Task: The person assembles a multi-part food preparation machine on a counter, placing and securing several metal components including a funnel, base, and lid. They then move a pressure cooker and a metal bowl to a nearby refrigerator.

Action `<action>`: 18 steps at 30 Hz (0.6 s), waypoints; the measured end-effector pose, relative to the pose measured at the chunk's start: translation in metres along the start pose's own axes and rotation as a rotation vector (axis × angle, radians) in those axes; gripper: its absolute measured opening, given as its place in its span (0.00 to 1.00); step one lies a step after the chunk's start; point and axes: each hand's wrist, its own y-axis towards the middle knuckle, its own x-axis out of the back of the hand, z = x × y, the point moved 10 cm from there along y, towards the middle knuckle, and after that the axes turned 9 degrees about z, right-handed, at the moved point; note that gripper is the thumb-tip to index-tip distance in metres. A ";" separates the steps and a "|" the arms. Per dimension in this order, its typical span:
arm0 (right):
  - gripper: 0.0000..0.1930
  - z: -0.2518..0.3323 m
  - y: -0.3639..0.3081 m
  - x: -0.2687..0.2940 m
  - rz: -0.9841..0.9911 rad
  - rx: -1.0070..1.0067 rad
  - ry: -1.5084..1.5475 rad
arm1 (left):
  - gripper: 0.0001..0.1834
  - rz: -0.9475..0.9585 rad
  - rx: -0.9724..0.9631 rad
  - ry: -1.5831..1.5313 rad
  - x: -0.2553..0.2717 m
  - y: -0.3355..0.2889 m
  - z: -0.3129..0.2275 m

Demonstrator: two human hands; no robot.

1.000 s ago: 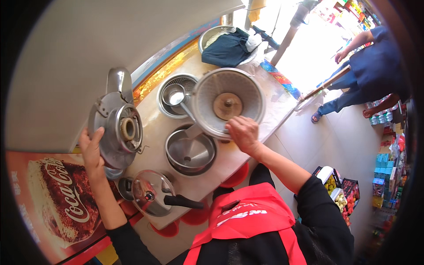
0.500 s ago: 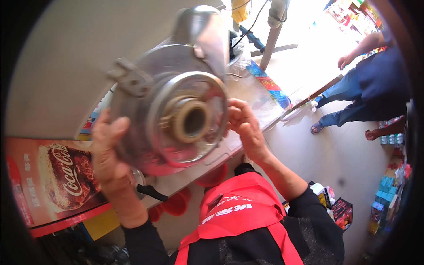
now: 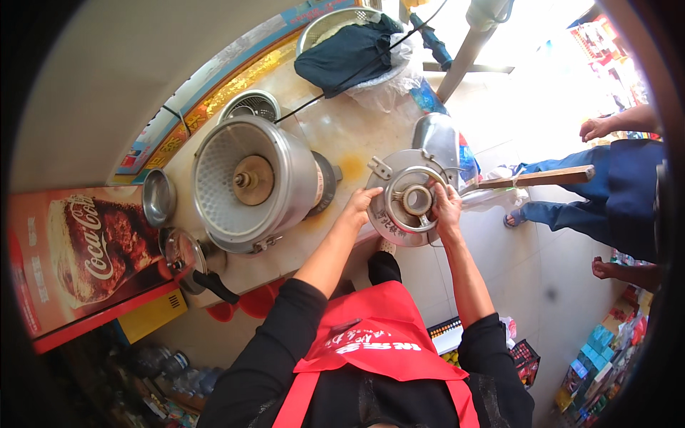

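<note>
At the counter's (image 3: 357, 132) right end, in the head view, a steel grinder cover (image 3: 398, 191) is held between two hands: the left hand (image 3: 359, 207) grips its left rim, the right hand (image 3: 447, 208) its right side, with the fingers beneath hidden. Whether the cover touches the counter I cannot tell. Leftward, the open grinder drum (image 3: 218, 171) partly blocks a perforated basket (image 3: 267, 104). Dark cloth (image 3: 348, 58) covers much of a colander (image 3: 308, 37); the fisheye rim cuts off another person (image 3: 631, 200).

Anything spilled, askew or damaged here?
Yellowish patches discolour the pale tabletop between the silver drum-shaped machine and round silver metal part held by the left hand and right hand: possibly spill or staining. Nothing else stands out.
</note>
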 end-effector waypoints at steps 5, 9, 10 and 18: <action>0.12 -0.045 0.055 0.010 -0.003 -0.066 -0.374 | 0.10 -0.128 0.122 0.000 0.064 0.050 0.049; 0.13 -0.059 0.085 0.006 0.081 -0.049 -0.481 | 0.11 -0.199 0.027 -0.012 0.089 0.065 0.057; 0.13 -0.064 0.090 0.007 0.091 -0.072 -0.513 | 0.12 -0.158 0.024 -0.019 0.091 0.070 0.057; 0.15 -0.031 0.084 -0.003 0.046 -0.049 -0.952 | 0.30 -0.387 -0.049 -0.224 0.156 -0.083 0.071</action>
